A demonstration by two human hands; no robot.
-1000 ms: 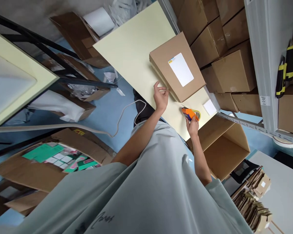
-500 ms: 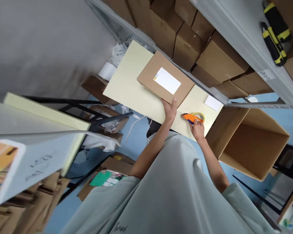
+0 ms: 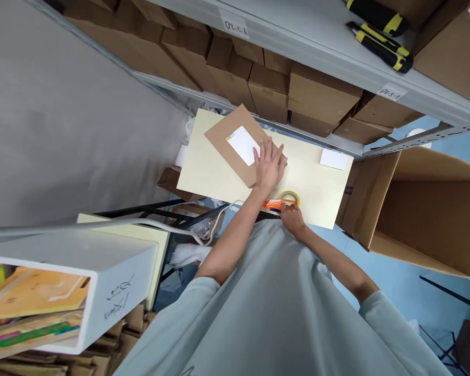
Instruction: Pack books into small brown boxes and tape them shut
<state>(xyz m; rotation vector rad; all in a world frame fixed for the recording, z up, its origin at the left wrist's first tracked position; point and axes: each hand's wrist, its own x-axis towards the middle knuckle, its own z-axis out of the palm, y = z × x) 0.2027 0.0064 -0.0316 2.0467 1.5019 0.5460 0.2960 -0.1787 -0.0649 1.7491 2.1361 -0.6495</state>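
Note:
On the pale yellow tabletop [image 3: 315,183] lies a flat brown cardboard box [image 3: 224,129], turned at an angle. Its top bears a white label [image 3: 243,146] with a small yellow mark. My left hand [image 3: 269,164] rests on the right part of the box, fingers spread, one fingertip over the label's edge. Close to the table's front edge, my right hand [image 3: 292,216] grips an orange tape dispenser [image 3: 273,203] with a roll of tape on it. The dispenser sits just below the box's near corner, and my fingers partly cover its handle.
A small white box [image 3: 333,159] lies at the table's back right. Shelves with several cardboard boxes [image 3: 325,94] run behind, with utility knives [image 3: 384,47] on the upper one. A large open carton [image 3: 426,219] stands right. At left is a white bin [image 3: 121,292].
My left hand has moved from the box's near edge onto its top right. The box has turned. The tape dispenser in my right hand has come left, closer to my body. The view has swung.

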